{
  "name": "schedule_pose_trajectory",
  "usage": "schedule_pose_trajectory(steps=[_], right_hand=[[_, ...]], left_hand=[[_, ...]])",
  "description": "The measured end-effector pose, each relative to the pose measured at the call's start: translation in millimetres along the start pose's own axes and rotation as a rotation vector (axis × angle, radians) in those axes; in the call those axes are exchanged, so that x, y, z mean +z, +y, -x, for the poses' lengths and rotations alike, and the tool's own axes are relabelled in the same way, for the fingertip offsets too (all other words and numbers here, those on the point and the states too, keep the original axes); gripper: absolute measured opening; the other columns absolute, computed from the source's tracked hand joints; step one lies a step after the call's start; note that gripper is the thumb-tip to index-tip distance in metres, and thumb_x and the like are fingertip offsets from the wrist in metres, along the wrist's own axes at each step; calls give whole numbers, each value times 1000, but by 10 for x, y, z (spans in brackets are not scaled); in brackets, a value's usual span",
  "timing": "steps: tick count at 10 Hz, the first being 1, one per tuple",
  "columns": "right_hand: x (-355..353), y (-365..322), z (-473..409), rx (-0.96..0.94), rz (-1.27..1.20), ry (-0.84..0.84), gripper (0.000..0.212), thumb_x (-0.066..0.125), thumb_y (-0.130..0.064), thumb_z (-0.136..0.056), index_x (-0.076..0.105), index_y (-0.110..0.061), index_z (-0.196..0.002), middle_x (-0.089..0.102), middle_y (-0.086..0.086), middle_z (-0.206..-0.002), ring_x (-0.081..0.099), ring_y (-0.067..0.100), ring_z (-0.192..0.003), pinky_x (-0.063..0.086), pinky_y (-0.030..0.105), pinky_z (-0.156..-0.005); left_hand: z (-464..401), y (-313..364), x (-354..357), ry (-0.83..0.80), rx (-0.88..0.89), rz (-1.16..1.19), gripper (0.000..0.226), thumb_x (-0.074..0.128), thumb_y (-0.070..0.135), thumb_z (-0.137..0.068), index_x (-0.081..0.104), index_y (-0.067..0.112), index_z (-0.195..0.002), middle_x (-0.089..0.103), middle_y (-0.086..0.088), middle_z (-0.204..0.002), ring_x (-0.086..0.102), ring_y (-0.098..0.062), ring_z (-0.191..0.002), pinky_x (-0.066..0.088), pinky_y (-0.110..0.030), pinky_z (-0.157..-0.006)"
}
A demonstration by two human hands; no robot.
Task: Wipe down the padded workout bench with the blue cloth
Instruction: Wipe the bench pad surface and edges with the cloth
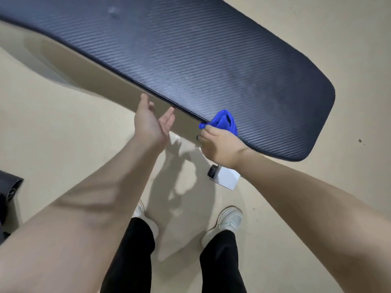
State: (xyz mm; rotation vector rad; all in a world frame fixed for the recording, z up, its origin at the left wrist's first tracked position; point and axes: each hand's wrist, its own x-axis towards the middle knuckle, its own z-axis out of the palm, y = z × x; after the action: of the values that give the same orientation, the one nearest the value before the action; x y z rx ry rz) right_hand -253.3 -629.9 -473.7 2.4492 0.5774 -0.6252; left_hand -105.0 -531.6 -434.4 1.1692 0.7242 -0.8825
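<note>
Nearest, the person's legs in black trousers and pale sneakers (229, 218) stand on the beige floor (63, 144), feet apart, facing the bench. Dark object (9, 187) at near left edge, can't tell what it is. Just beyond the feet, a small white box (227, 178) with a dark end lies on the floor under the right wrist; closed as far as I can see, contents not visible. Next out, the left hand (151, 121), fingers spread and relaxed, palm turned inward, holding nothing, fingertips just short of the bench's near edge, probably hovering for balance or ready to steady the pad. To its right the right hand (218, 142) is curled around the bunched blue cloth (224, 121), pinching it in a wad so a fold sticks out toward the pad; cloth sits at the near edge of the padded bench (211, 60), touching the rim near its right end. Looks like wiping is underway at that edge. Farther out the dark textured pad runs far-left across the view, with a pale smudge (112, 11) at the far end, likely not yet wiped.
</note>
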Motion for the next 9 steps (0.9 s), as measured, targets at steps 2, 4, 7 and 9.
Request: schedule_pose_trajectory(steps=[2,4,7,9], right_hand=[[217,3,402,-29,34,-65,7,71,-34,-62,70,-35,-69,66,-19,-82,53,8,-103,27,27,-96],[656,-270,1292,77,-208,-104,7,74,-24,-58,71,-23,-64,66,-6,-74,60,15,-82,39,26,-92],[777,-384,1939,1316,-1589,-386,26,39,-18,-95,53,-10,-115,54,12,-108,49,32,-98,35,34,-78],[843,-185,1583,2209,-3158,313,25,32,-7,-91,50,-13,-76,56,9,-80,49,24,-64,41,29,-58]], left_hand=[[202,-347,124,80,-22,-91,47,31,42,-100,46,9,-129,46,1,-140,55,-21,-123,37,-34,-110],[557,-897,476,25,-156,-276,54,31,45,-99,39,10,-139,47,-11,-144,56,-19,-102,43,-29,-87],[967,-1605,803,-32,-238,-293,38,31,40,-101,47,12,-121,52,-1,-88,59,-20,-100,40,-35,-107],[881,-1761,1021,-4,-202,-183,33,34,43,-98,54,20,-111,49,-1,-79,48,-15,-67,48,-32,-98]])
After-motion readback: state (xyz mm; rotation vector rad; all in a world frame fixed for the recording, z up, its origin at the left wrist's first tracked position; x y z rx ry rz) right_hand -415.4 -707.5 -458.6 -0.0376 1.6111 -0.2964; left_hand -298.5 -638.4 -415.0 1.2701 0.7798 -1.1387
